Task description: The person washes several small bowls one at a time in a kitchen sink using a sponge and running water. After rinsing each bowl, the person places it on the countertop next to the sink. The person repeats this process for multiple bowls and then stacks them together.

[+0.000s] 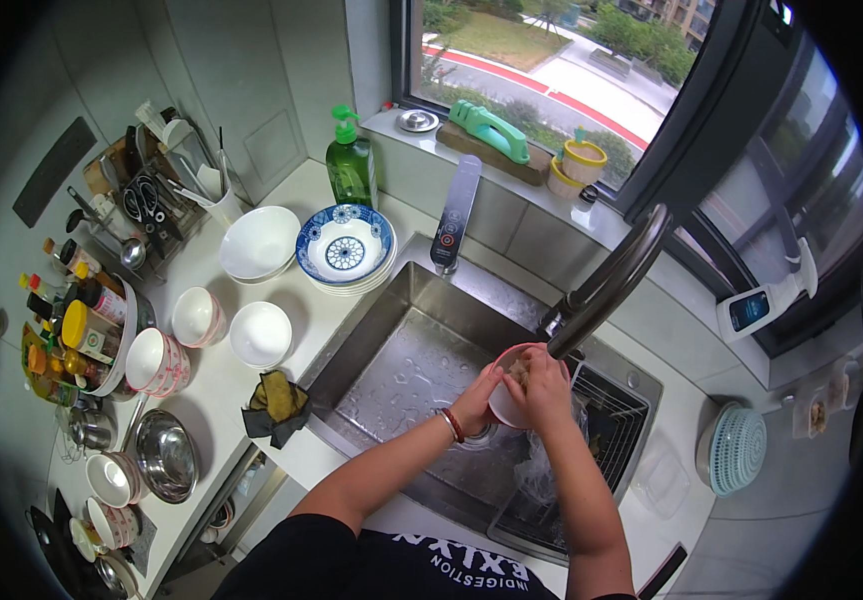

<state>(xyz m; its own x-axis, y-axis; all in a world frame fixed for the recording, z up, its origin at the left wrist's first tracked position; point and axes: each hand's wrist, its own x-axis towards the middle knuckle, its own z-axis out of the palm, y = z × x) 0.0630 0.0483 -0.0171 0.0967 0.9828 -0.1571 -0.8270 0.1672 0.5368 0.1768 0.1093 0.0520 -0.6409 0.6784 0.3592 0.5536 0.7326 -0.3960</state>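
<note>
Over the steel sink (401, 375), under the dark curved faucet (619, 277), my left hand (481, 397) holds a white bowl with a red rim (508, 409) by its left side. The right hand (540, 386) reaches into the same bowl, its fingers at a pale, beige wad (519, 370) that I cannot identify. My fingers hide part of the bowl's inside. Below the right forearm, clear plastic film (536, 469) lies by the wire drying rack (615, 420) at the sink's right side. Water drops cover the sink floor.
Left of the sink stand stacked blue-patterned bowls (345, 255), white bowls (260, 334), a dark and yellow cloth (276, 405) and a green pump bottle (351, 169). A steel basin (166, 455) is farther left. A clear plastic container (662, 480) and blue colander (737, 450) stand at the right.
</note>
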